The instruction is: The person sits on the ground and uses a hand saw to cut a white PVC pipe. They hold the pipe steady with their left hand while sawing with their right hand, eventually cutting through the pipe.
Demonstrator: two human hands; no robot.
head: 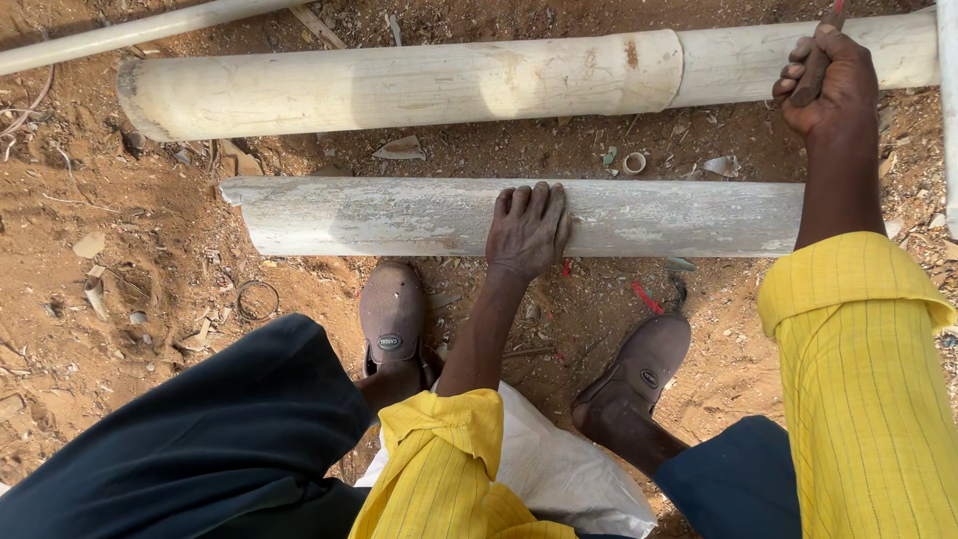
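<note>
The near pipe (399, 215) lies crosswise on the dirt (150, 260), just beyond two shoes (392, 311). The left hand (529, 228) rests flat on it, fingers spread. The right hand (828, 85) is clenched round a tool (820, 55), above the far pipe (399, 85).

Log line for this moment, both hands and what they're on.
left hand: flat on near pipe | right hand: gripping tool handle over far pipe | feet: on dirt
</note>
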